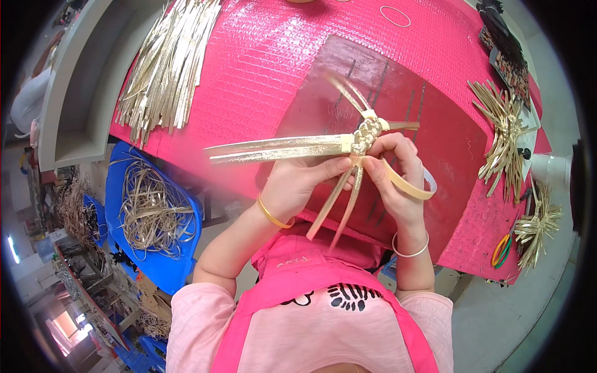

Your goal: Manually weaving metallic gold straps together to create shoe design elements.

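Observation:
A braided piece of shiny gold strips point(367, 132) is held up over the dark red mat, its loose strip ends sticking out on several sides. Bands of pale tape wrap the bases of some ends. My left hand point(298, 183) is closed on its near left part, thumb pressing by the lower strips. My right hand point(398, 183) pinches close by, thumb and fingers at the tape on the same lower strips. A narrow roll of beige tape point(418, 194) hangs around that hand's fingers. The fingers partly hide the pinch.
The dark red mat point(457, 146) lies on a pink table cover point(249, 68). Gold strips point(168, 68) are bundled at far left; other woven gold pieces point(500, 133) lie right, near scissors point(501, 250). A blue tub point(177, 267) of tangled strips stands at left.

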### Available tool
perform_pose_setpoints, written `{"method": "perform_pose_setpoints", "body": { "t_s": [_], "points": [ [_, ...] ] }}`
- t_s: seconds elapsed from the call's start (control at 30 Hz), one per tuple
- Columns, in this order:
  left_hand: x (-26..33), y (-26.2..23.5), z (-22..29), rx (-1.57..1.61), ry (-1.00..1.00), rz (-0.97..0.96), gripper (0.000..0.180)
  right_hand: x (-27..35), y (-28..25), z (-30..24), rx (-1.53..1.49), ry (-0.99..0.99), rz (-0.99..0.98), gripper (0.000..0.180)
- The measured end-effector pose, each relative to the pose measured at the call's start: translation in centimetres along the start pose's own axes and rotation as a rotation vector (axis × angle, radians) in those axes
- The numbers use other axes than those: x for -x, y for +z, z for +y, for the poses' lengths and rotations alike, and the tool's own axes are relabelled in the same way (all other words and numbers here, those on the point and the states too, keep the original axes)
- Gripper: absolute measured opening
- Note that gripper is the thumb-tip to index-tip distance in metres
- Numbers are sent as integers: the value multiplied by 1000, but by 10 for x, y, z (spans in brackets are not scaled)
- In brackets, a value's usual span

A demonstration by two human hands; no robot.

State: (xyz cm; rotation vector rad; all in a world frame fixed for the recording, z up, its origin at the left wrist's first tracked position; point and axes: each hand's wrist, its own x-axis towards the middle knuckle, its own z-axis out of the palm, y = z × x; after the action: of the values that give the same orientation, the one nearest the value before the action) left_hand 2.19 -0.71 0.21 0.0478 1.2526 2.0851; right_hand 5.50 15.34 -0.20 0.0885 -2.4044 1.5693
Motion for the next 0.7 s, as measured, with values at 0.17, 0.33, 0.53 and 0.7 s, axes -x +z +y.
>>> {"method": "perform_pose_setpoints", "body": {
  "t_s": [0.17, 0.33, 0.53, 0.7],
  "points": [
    [-3, 8, -1, -164, 120, -1, 22, -3, 8, 2, 315, -227, 14, 13],
    [-14, 25, -24, 423, 192, 82, 15, 4, 42, 11, -664, 164, 465, 10],
    [-16, 17, -26, 339, 260, 280, 14, 3, -22, 17, -237, 458, -191, 26],
    [-16, 23, -31, 276, 270, 275, 16, -6, -53, 5, 678, 282, -597, 35]
  ]
}}
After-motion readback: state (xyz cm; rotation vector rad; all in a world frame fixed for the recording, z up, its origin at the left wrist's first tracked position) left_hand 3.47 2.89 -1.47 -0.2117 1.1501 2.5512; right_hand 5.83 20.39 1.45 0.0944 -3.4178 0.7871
